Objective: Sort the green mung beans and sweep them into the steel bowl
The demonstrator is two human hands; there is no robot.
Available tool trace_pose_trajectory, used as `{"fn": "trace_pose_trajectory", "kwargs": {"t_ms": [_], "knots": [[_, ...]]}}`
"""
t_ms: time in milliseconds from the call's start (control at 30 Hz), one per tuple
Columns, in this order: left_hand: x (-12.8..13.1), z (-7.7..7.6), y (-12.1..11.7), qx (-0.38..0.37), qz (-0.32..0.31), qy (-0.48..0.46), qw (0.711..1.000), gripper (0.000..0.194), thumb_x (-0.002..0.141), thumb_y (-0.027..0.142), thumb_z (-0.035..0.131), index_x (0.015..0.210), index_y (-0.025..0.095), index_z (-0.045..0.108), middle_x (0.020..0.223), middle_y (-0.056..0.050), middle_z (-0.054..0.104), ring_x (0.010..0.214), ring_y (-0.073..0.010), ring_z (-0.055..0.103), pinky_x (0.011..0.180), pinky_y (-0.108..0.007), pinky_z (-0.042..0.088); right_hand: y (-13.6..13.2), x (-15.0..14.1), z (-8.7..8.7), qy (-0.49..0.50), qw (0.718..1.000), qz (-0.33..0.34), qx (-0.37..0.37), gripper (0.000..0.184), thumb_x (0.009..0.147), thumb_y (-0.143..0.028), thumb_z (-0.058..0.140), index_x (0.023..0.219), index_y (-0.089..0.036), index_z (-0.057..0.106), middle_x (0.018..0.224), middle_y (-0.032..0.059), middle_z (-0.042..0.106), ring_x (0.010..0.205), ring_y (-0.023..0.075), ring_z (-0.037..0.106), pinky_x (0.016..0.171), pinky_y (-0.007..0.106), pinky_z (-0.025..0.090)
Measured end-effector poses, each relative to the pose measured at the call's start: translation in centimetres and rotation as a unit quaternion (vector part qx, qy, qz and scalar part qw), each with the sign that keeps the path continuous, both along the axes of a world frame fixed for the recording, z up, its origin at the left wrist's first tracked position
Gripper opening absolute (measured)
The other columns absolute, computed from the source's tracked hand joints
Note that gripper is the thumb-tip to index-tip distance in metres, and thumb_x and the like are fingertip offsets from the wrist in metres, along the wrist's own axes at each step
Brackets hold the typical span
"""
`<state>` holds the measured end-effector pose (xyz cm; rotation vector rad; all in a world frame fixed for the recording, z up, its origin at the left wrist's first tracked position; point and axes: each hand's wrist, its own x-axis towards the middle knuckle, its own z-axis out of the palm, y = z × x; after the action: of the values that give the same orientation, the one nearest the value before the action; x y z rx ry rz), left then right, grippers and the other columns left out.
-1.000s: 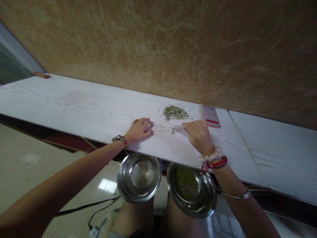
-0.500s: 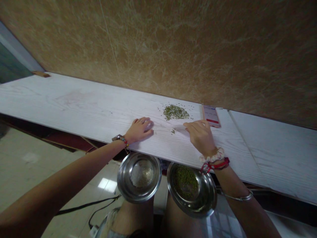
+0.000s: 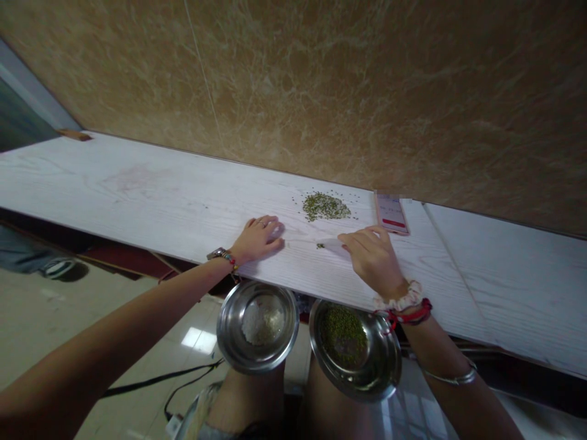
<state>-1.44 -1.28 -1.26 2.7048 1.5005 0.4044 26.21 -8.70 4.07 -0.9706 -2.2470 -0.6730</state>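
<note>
My left hand [image 3: 260, 238] rests on the white wooden tabletop [image 3: 192, 183], fingers stretched and a little bent, holding nothing. My right hand [image 3: 372, 256] pinches a thin whitish, see-through piece [image 3: 332, 242], perhaps plastic or paper; its exact kind is hard to make out. Its left edge meets a few green beans [image 3: 320, 245] that lie between my hands. Beyond them spreads a larger heap of green beans [image 3: 323, 206], with single beans scattered around it.
On my knees stand two steel bowls: the left bowl [image 3: 224, 348] holds whitish grains, the right bowl [image 3: 385, 354] green beans. A phone [image 3: 391, 214] lies at the wall behind my right hand. Another person's shoe [image 3: 59, 269] shows on the floor at left.
My right hand has shifted slightly toward me with the thin piece, and the few beans at its edge have drawn closer together. My left hand stays put. A person's leg has appeared at left.
</note>
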Motion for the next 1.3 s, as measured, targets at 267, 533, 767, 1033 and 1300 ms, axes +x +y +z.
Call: {"fn": "trace_pose_trajectory", "kwargs": {"t_ms": [267,533,767,1033,1300], "knots": [[-0.1,0.0,0.1,-0.001,-0.005,-0.001,1.0,0.041,0.088,0.044,0.043,0.119,0.021,0.054,0.135,-0.01,0.053,0.127,-0.0268,0.045,0.103,-0.046,0.035,-0.9,-0.3,0.9,-0.015,1.0,0.017,0.011,0.025,0.085,-0.002,0.046,0.095,-0.017,0.063,0.08,0.0021,0.07,0.076,0.0162,0.057,0.084,0.033,0.037],[0.0,0.3,0.0,-0.007,-0.005,0.0,1.0,0.041,0.088,0.043,0.044,0.119,0.02,0.055,0.136,-0.011,0.053,0.127,-0.0269,0.045,0.103,-0.046,0.035,-1.7,-0.4,0.8,-0.02,0.999,0.034,-0.01,0.025,0.085,-0.004,0.047,0.096,-0.017,0.064,0.079,0.0029,0.069,0.076,0.0162,0.057,0.085,0.034,0.037],[-0.1,0.3,0.0,-0.013,-0.007,-0.006,1.0,0.04,0.088,0.044,0.043,0.119,0.021,0.055,0.135,-0.01,0.053,0.127,-0.0271,0.045,0.104,-0.046,0.034,-1.8,-0.1,1.0,-0.014,1.0,0.016,0.001,0.026,0.084,-0.002,0.047,0.096,-0.017,0.064,0.079,0.0032,0.07,0.075,0.0166,0.058,0.084,0.034,0.037],[0.0,0.4,-0.1,-0.014,0.0,0.002,1.0,0.041,0.088,0.043,0.043,0.119,0.02,0.055,0.136,-0.011,0.052,0.128,-0.0272,0.044,0.105,-0.046,0.034,-1.9,-0.2,1.0,0.0,1.0,0.028,-0.014,0.026,0.084,-0.002,0.046,0.097,-0.016,0.064,0.079,0.0028,0.071,0.076,0.0166,0.058,0.083,0.034,0.038],[-0.1,0.2,0.0,-0.01,-0.003,-0.01,1.0,0.038,0.087,0.042,0.044,0.118,0.022,0.055,0.134,-0.009,0.054,0.126,-0.0273,0.045,0.104,-0.047,0.034,-1.8,-0.2,0.6,-0.008,0.999,0.011,-0.033,0.028,0.085,-0.003,0.045,0.099,-0.018,0.064,0.083,0.0028,0.071,0.078,0.0166,0.059,0.084,0.035,0.037]]}}
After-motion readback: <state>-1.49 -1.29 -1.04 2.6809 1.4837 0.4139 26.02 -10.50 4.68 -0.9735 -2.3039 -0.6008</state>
